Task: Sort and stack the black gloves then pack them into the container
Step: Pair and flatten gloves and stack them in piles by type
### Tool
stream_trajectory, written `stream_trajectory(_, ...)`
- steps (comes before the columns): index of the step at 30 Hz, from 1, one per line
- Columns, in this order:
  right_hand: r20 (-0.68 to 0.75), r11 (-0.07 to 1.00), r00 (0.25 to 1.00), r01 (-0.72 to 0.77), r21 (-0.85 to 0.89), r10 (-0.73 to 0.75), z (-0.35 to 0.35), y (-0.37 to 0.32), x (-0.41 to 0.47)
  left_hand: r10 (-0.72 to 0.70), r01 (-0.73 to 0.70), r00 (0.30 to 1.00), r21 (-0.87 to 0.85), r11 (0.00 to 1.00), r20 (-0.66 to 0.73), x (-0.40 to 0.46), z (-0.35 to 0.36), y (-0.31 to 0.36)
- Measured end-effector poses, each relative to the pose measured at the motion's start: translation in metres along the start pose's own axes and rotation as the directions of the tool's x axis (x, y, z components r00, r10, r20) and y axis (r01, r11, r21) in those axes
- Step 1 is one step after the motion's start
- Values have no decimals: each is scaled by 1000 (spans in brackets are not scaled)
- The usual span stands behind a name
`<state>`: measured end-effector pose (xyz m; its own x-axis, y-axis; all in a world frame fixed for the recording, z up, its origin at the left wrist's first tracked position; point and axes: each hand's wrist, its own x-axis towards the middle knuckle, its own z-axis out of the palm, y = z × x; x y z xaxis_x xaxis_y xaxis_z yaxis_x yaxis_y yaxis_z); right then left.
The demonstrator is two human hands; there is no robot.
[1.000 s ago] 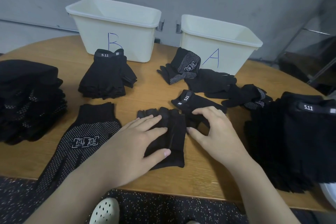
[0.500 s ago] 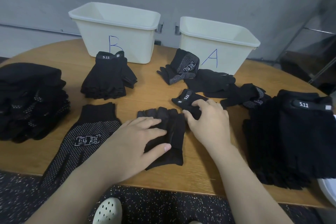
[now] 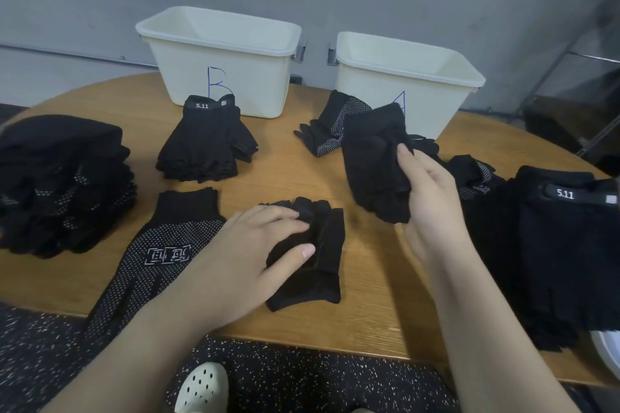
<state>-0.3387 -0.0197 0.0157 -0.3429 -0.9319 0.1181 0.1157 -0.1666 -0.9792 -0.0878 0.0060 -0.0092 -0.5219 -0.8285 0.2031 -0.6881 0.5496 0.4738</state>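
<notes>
My right hand (image 3: 432, 198) grips a plain black fingerless glove (image 3: 375, 161) and holds it up above the table, in front of the bin marked A (image 3: 446, 100). My left hand (image 3: 248, 255) rests on a small stack of black fingerless gloves (image 3: 322, 265) near the front edge, thumb and fingers curled round its left side. Just left of that stack lies a dotted black glove (image 3: 157, 255). A neat stack of 5.11 gloves (image 3: 204, 141) sits in front of the bin marked B (image 3: 221, 57).
A tall pile of dotted gloves (image 3: 60, 184) fills the left of the round wooden table (image 3: 379, 322). A large heap of 5.11 gloves (image 3: 557, 251) covers the right. Loose dotted gloves (image 3: 328, 131) lie by bin A. A white shoe (image 3: 201, 389) shows below the edge.
My right hand has picked the 5.11 glove off the table and raised it toward bin A. My left hand stays on the front stack.
</notes>
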Motion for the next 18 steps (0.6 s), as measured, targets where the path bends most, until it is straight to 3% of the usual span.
stream_trajectory(3,141,976,986,-111,190,85,2,-17,-13,-27,5,986,-132,991,-162,2,-3,-1)
stream_trajectory(7,252,955,965,-144,259,77,9,-34,-31,-149,23,937,-368,930,-317,4,-6,2)
stream_trajectory(11,312,952,949,-138,273,48,15,-44,-48,-269,64,939,-658,750,-216,2,-13,17)
stream_trajectory(14,383,948,923,-156,279,39,20,-53,-61,-245,46,957,-755,654,-154,-1,-15,30)
stream_trajectory(18,453,964,888,-183,192,78,26,-55,-76,-183,-70,963,-837,543,-199,-6,-19,38)
